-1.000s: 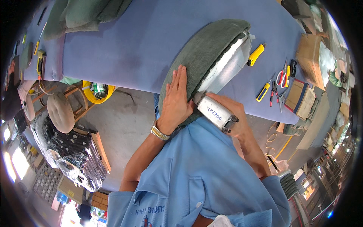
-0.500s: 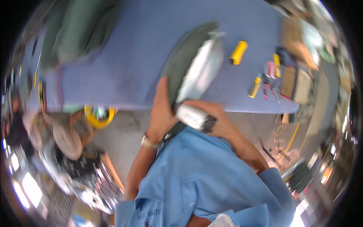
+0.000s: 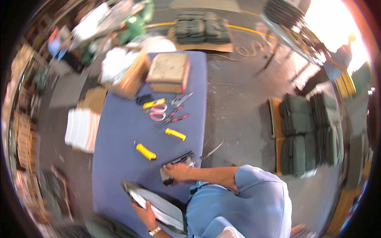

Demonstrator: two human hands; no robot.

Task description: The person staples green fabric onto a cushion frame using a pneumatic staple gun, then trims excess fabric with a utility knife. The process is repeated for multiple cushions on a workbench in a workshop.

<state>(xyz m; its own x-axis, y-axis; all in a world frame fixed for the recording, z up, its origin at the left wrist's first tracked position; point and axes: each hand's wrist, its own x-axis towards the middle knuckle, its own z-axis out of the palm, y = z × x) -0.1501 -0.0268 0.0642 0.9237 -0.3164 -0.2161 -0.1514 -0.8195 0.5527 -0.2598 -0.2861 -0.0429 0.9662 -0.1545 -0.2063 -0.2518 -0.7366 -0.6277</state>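
Dark green covering and a white inner side make up the curved padded piece (image 3: 164, 208) at the near end of the table. My left hand (image 3: 146, 215), with a watch at its wrist, is closed on the edge of this piece. Over by the table's right edge, my right hand (image 3: 177, 172) is closed around a grey-and-black staple gun (image 3: 180, 158) at the tabletop. Part of the tool is hidden under my fingers. A thin hose shows beside it. Closest to the staple gun lie two yellow-handled tools (image 3: 146, 152) (image 3: 175, 134).
Farther along the blue table (image 3: 119, 131) lie red-handled scissors (image 3: 158, 112), pliers (image 3: 174, 116) and a yellow cutter (image 3: 153, 103). Cardboard boxes (image 3: 168, 71) stand at its far end. Stacked green cushions (image 3: 309, 135) sit on the right. Other people are in the background.
My view has swung to the right along the table. My right hand has moved the staple gun away from the padded piece to the table's right edge; my left hand still holds the piece.
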